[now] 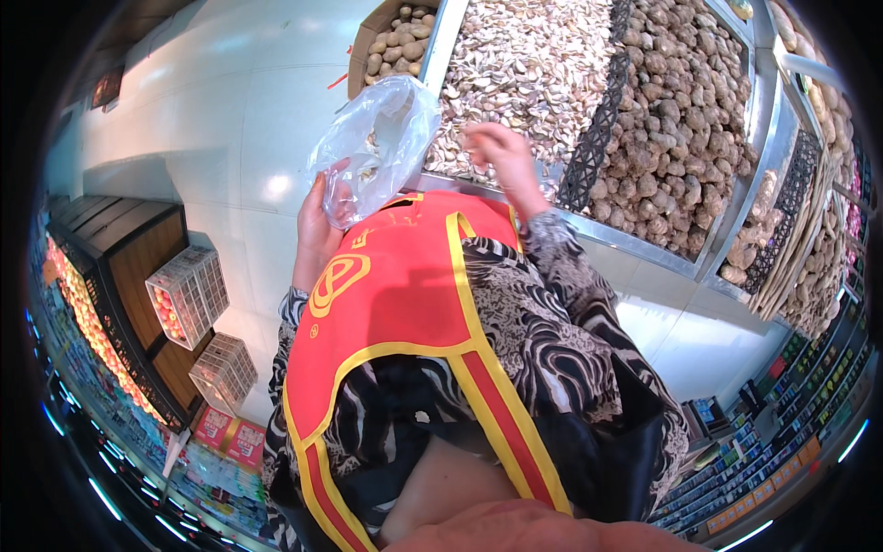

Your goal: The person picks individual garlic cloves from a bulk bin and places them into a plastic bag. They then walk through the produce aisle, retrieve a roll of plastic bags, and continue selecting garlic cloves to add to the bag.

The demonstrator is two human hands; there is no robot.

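Note:
My left hand (324,214) grips a clear plastic bag (397,124) from below, its mouth gaping toward the bin. A few pale bits (370,148), which look like garlic cloves or skins, lie inside it. Loose garlic cloves (524,76) fill the metal bin in front of me. Over the near part of these cloves is my right hand (500,148), blurred, with its fingers curled. Whether something is pinched between those fingers cannot be made out.
A black plastic divider (600,117) separates the garlic from a heap of brown taro-like tubers (669,131). Potatoes (403,41) fill a cardboard box beyond the bag. Plastic crates (190,293), one with red fruit, stand by a wood-sided display (145,297) at left. A metal rim (621,241) edges the bins.

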